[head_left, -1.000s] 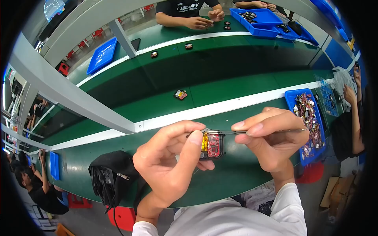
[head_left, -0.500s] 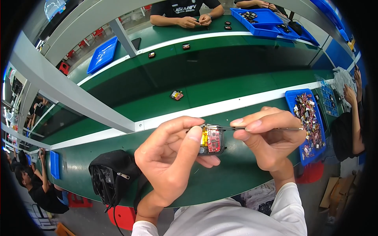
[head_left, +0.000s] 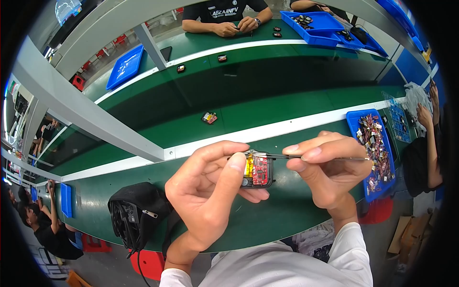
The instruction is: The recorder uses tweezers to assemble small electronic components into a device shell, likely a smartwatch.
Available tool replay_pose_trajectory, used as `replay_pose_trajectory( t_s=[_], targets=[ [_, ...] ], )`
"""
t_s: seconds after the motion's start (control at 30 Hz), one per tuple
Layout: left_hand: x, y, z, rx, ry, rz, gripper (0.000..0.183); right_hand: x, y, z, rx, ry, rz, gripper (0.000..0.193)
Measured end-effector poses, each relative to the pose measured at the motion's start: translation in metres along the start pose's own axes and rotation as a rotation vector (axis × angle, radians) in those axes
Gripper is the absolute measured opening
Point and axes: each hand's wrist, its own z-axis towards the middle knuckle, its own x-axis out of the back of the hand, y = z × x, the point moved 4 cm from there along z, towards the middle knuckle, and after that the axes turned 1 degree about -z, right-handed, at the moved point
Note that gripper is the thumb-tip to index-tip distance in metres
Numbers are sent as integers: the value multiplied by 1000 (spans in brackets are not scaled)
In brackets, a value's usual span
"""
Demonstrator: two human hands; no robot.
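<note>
My left hand (head_left: pixel 210 191) is closed around a small black-cased electronic device (head_left: pixel 259 173), thumb on its left side and fingers beneath. Inside the open casing show a red circuit board and a yellow-taped part. A pair of thin dark tweezers (head_left: pixel 330 158) is pinched in my right hand (head_left: pixel 330 167), lying level with the tips at the upper edge of the device. Whether the tips grip anything is too small to make out.
To the right stands a blue tray (head_left: pixel 368 191) heaped with small wired parts. A black bag (head_left: pixel 138 215) lies on the green table at left. Beyond the white rail, a similar device (head_left: pixel 209 117) rests on the green belt. Opposite, a person's hands (head_left: pixel 236 27) work near blue trays (head_left: pixel 318 21).
The devices on the green belt have shifted slightly left. My hands hold nearly the same pose; my right hand and the tweezers have moved slightly.
</note>
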Motion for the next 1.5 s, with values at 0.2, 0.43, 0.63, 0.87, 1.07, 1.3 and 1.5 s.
replay_pose_trajectory(
  t_s=[0.2,0.43,0.63,0.87,1.07,1.3,1.5],
  targets=[
    [-1,1,-1,5,17,0,20,0,0,0,-11,11,-2,28],
    [1,1,-2,-8,31,-9,20,0,-1,-2,-19,15,16,29],
    [1,-1,-2,-23,-13,-2,20,-2,0,-2,-4,15,52,30],
    [3,0,-1,-33,-22,15,20,-2,0,-1,6,-1,46,29],
    [3,0,0,-25,-20,22,21,-4,1,-1,88,-66,-128,29],
    [3,0,1,37,6,11,22,-2,3,-2,-7,11,3,28],
    [1,1,1,1,12,20,23,-1,3,-1,-2,11,-8,27]
  ],
)
